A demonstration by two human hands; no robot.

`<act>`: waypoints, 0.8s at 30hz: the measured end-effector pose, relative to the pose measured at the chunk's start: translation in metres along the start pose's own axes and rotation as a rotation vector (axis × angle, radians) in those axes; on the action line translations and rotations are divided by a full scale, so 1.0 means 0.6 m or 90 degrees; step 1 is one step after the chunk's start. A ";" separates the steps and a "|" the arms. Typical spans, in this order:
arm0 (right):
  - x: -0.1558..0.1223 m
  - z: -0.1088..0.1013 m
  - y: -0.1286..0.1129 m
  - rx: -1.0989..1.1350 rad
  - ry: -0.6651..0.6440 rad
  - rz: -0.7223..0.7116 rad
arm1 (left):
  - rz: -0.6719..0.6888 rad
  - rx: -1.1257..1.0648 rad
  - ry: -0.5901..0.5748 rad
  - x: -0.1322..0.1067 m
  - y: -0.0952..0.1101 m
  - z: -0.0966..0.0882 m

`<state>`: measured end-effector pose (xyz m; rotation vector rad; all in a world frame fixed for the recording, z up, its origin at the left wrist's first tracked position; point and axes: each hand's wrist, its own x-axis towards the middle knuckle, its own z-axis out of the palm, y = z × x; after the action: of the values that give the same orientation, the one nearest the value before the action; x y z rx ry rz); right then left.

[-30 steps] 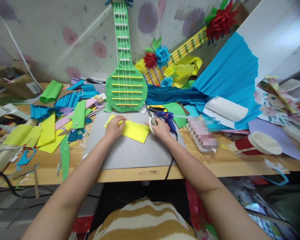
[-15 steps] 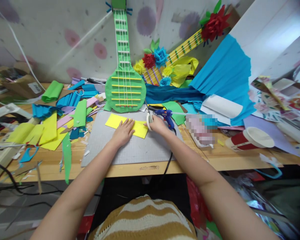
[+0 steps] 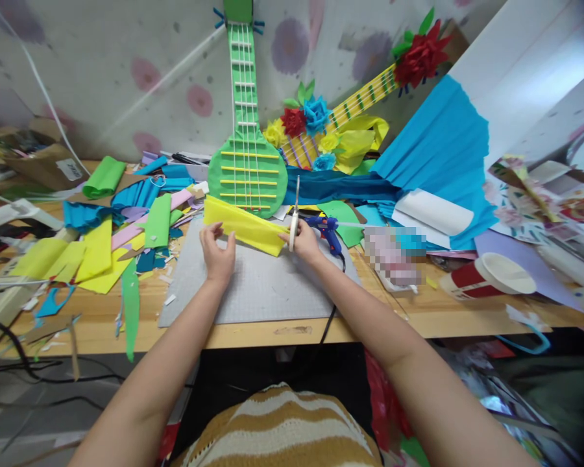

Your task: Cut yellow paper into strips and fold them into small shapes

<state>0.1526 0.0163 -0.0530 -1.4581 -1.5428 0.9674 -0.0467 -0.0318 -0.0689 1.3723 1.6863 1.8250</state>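
A folded piece of yellow crepe paper is raised at a tilt over the grey cutting mat. At its lower left edge is my left hand, thumb and fingers curved but apart; whether the fingertips touch the paper is hard to see. My right hand is closed around white-handled scissors, whose blades point away from me. The paper's right end meets the fingers of this hand. Just right of the scissors lies a blue glue gun. Behind the paper stands a green paper lute with white strings.
Crepe paper scraps are heaped on the left. A yellow paper instrument with flowers leans on the wall, beside a pleated blue paper sheet. On the right stands a lidded cup. The glue gun's cord hangs over the table edge.
My left hand has come off the middle of the yellow paper and moved left, its fingers now curved. The paper has risen from the mat. My right hand still has the scissors.
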 end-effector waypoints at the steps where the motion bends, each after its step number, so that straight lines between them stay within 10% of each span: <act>1: 0.001 0.002 -0.002 0.074 0.013 0.010 | -0.074 -0.076 0.047 0.002 0.002 0.001; 4: 0.002 0.013 -0.012 0.254 0.024 0.055 | -0.298 -0.302 0.052 0.005 0.010 0.010; 9: -0.002 0.034 -0.022 0.373 -0.037 0.085 | -0.519 -0.583 -0.176 0.002 0.031 0.027; 24: -0.006 0.008 -0.019 0.341 -0.016 0.112 | -0.499 -0.377 -0.181 0.011 0.030 0.015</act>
<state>0.1437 0.0120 -0.0444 -1.2047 -1.0646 1.3804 -0.0364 -0.0263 -0.0512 0.5607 1.1440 1.3978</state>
